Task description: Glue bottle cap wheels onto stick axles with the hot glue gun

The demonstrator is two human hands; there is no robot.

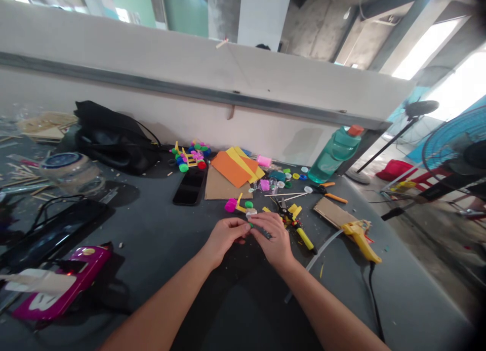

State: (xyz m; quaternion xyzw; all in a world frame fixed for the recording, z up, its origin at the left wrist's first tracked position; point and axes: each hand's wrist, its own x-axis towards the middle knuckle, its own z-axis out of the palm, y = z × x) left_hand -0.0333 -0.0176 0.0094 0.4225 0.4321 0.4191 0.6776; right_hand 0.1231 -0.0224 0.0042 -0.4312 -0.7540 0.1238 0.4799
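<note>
Over the middle of the grey table, my left hand and my right hand meet at the fingertips. Both are closed in a pinch around a small green piece, mostly covered by the fingers. Just beyond them lies a small yellow assembly with a magenta cap, a green cap and a whitish cap close to my right fingers. Yellow-handled pliers rest to the right of my right hand, among yellow pieces.
A yellow glue gun with a cord lies at right by cardboard. Behind are a phone, orange paper, loose caps and a teal bottle. A magenta power strip, jar and black bag occupy the left.
</note>
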